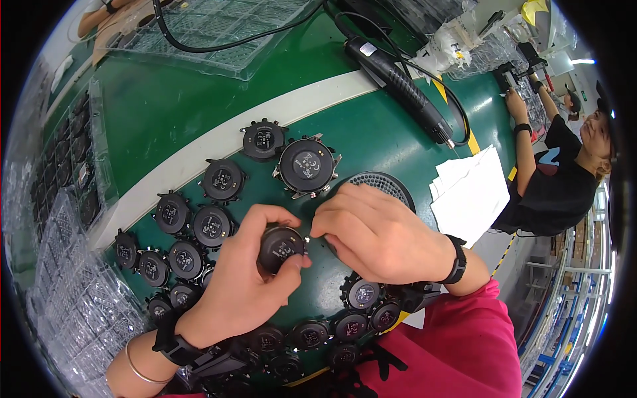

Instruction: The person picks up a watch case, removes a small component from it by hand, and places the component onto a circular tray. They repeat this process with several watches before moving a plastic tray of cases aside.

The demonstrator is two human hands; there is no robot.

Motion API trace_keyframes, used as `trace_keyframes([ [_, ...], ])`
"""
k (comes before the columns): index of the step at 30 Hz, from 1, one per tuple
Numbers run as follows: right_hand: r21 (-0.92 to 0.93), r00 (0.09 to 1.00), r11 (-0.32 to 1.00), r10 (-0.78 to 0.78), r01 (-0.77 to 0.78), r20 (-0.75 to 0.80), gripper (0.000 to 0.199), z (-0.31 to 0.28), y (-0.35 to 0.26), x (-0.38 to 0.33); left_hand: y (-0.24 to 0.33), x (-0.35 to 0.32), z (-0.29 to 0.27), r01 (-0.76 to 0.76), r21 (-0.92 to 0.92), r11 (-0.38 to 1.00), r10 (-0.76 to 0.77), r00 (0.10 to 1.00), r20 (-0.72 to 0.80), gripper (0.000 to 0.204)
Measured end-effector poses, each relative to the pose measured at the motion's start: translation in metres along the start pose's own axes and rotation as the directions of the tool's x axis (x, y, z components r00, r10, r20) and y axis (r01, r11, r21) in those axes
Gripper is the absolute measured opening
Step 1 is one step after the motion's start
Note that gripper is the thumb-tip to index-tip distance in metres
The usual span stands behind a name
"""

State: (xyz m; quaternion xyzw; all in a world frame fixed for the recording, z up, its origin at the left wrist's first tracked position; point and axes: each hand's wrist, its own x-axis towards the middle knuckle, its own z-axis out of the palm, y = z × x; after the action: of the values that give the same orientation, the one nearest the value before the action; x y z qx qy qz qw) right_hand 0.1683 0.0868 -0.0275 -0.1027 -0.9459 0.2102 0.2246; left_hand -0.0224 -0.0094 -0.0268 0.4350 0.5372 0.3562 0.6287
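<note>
My left hand point(242, 292) is closed around a round black watch case point(281, 248), its printed back turned up and tilted. Against the right edge of that case, the fingertips of my right hand point(381, 239) are pinched together. Whatever small thing they may hold is hidden. Just beyond the right hand lies a round black dish with a dimpled surface point(381, 182), partly covered by the fingers. A larger watch case with silver lugs point(306, 166) rests face down beyond both hands. Several more black watch cases point(211, 226) lie back up to the left.
More watch cases point(310, 335) lie below the hands. A black electric screwdriver point(401, 89) with a cable lies at the far right, near white sheets point(471, 192). Clear plastic trays point(86, 298) line the left side. A co-worker point(564, 159) is at the right.
</note>
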Motion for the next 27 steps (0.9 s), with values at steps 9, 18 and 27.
trace_keyframes([
  [9,-0.207,0.989,0.975,0.105,-0.082,0.104,0.034,0.006,-0.029,-0.003,-0.003,0.001,0.004,-0.040,-0.032,0.999,0.037,0.993,-0.113,0.037],
  [18,-0.290,0.979,0.947,0.177,-0.140,0.103,0.034,0.016,-0.034,-0.004,-0.012,0.003,0.003,-0.173,0.110,0.979,0.185,0.977,-0.108,0.052],
  [27,0.025,0.981,0.983,0.182,-0.184,0.062,0.031,-0.001,-0.019,-0.002,-0.011,0.000,0.004,-0.213,0.175,0.961,0.235,0.966,-0.111,0.058],
])
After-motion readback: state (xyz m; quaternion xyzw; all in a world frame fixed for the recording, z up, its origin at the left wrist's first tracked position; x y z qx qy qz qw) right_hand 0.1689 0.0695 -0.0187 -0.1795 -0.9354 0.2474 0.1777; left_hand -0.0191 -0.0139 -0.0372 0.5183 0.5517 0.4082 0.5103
